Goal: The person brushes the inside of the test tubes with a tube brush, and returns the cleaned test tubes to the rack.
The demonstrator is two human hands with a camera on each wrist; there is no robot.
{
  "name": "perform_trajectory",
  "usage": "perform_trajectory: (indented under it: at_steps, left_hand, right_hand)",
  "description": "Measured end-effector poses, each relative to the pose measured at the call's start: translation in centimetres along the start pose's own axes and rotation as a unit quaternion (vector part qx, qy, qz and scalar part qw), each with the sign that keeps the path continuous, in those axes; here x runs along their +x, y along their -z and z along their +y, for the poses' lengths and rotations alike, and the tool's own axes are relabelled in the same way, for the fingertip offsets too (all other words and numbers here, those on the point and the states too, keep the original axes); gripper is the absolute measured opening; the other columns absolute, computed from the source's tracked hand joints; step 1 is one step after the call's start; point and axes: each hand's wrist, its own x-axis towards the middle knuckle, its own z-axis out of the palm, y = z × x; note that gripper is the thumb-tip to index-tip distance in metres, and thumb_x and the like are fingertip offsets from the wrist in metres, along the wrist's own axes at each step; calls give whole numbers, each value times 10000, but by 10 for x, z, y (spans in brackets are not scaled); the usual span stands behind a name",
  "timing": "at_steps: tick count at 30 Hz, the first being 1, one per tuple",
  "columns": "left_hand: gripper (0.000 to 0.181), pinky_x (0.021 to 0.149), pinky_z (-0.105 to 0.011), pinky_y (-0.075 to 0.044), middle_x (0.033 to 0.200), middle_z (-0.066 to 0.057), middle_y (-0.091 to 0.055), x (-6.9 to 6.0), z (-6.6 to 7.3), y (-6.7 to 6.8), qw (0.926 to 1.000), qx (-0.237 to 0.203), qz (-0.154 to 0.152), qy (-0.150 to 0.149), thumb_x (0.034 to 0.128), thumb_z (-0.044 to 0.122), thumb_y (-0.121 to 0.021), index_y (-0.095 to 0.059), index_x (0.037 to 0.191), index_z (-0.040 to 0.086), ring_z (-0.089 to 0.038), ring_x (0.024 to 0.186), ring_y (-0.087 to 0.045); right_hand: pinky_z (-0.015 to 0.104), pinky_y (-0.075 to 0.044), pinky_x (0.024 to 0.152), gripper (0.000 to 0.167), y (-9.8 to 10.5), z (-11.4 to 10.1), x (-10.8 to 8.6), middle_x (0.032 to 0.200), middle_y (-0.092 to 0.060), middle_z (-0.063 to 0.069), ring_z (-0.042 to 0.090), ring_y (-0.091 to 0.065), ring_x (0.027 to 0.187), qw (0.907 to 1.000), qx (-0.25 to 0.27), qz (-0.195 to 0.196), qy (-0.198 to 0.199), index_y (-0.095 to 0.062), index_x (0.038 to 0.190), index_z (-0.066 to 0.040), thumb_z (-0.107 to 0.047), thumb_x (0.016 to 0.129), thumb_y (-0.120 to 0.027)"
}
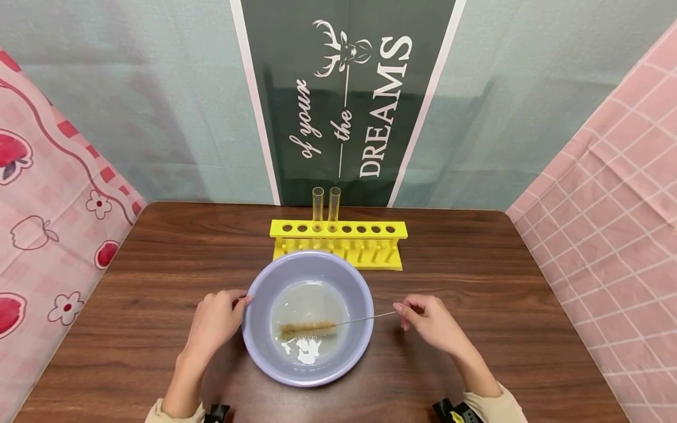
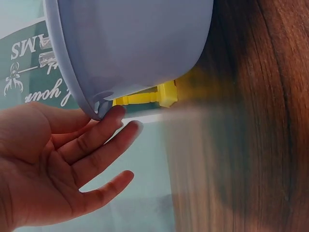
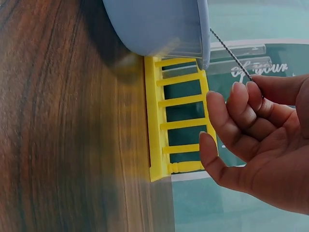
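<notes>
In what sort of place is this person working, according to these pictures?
Probably an indoor booth arranged for tabletop work, rather than a real laboratory: patterned cloth hangings surround a wood-grain table on three sides, with a yellow test-tube rack standing on it.

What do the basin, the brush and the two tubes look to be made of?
Basin: likely plastic, satin; smooth, opaque lilac. Brush: tan bristles, fibre unclear; its stem looks like twisted metal wire. Tubes: transparent, smooth; glass or plastic, can't tell.
</notes>
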Motion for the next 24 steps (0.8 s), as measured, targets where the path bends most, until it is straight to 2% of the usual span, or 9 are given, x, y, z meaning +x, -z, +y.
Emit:
perform_trajectory:
  at_steps: [8,15,24]
  left_hand:
    - [127,614,-479,-431,748,-117,-662,-1,13,-5,9999,79,-75,-84,824,105,-636,-707,888,22,-319,676,-610]
    - [66,550,-435,-419,604,-37,-586,1,26,-12,9996,121,-154,-209,815,116,-654,-694,802,65,-248,572,-553]
    - [111,523,-453,-422,595,-96,-601,3,46,-24,9989,204,-134,-410,798,117,-670,-662,695,75,-369,589,-590]
  right_hand:
    - [224,-307,433,276,13,6,0,549,-524,-35,36,-377,477,9997,-26,246,-36,-552,614,-94,-119,886,-586]
    - [237,-330,456,286,28,10,-2,541,-530,-9,73,-421,486,9992,-97,378,-83,-544,616,-96,-141,896,-576]
    - [249,-338,463,279,47,14,-5,557,-532,15,79,-412,491,9979,-272,570,-160,-542,625,-82,-122,901,-565]
